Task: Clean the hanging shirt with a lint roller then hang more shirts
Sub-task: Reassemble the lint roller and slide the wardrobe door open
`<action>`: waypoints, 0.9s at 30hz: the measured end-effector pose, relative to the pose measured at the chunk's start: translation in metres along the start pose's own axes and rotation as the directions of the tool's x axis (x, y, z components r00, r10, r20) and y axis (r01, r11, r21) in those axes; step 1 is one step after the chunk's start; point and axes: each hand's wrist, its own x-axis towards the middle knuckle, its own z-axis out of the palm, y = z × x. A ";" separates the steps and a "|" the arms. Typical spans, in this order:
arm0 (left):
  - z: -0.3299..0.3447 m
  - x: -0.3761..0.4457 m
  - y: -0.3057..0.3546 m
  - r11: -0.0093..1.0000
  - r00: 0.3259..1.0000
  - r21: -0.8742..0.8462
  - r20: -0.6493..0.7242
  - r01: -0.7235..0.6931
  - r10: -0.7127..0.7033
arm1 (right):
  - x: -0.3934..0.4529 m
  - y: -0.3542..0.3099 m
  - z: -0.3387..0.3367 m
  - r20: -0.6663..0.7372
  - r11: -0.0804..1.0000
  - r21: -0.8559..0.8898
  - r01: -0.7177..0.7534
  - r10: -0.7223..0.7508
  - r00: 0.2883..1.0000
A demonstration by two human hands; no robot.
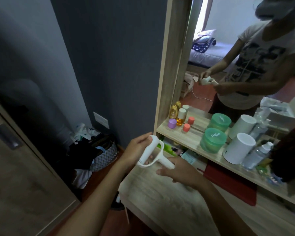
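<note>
I hold a white lint roller (152, 153) above the left end of a wooden dresser top (162, 198). My left hand (136, 150) grips the roller's cover end, fingers curled round it. My right hand (179, 172) holds the short handle that sticks out toward it, with the thumb and fingers round it. No hanging shirt is in view. The mirror (237, 57) reflects a person holding the same roller.
A shelf (191, 133) under the mirror carries small bottles, green tubs (213, 142), white cylinders (238, 149) and a clear bottle. A red book (232, 183) lies below it. A laundry basket (102, 154) with dark clothes stands on the floor by the grey wall. A wardrobe door (15, 176) is at left.
</note>
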 end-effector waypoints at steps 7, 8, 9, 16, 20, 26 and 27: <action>-0.014 -0.014 -0.007 0.646 0.716 0.677 -0.251 -0.351 0.652 | 0.024 0.001 0.021 -0.463 0.994 0.111 -0.018 0.068 0.884; -0.019 -0.017 -0.007 0.603 0.704 0.731 -0.243 -0.319 0.667 | 0.028 -0.003 0.023 -0.439 0.996 0.088 0.007 0.032 0.898; -0.025 -0.021 -0.007 0.560 0.690 0.779 -0.241 -0.282 0.682 | 0.033 -0.005 0.025 -0.410 0.997 0.071 0.041 -0.008 0.912; -0.086 -0.054 -0.017 0.413 0.529 0.910 -0.333 -0.038 0.781 | 0.064 -0.031 0.056 -0.240 0.972 0.011 0.236 -0.227 0.944; -0.132 -0.088 -0.024 0.307 0.489 0.947 -0.315 0.099 0.814 | 0.078 -0.073 0.091 -0.097 0.947 0.228 0.225 -0.208 0.973; -0.228 -0.118 -0.018 0.115 0.516 0.968 -0.218 0.225 0.829 | 0.118 -0.142 0.163 -0.070 0.916 0.310 0.256 -0.247 0.967; -0.247 -0.118 -0.017 0.085 0.537 0.967 -0.205 0.240 0.818 | 0.126 -0.154 0.174 -0.085 0.910 0.313 0.272 -0.259 0.962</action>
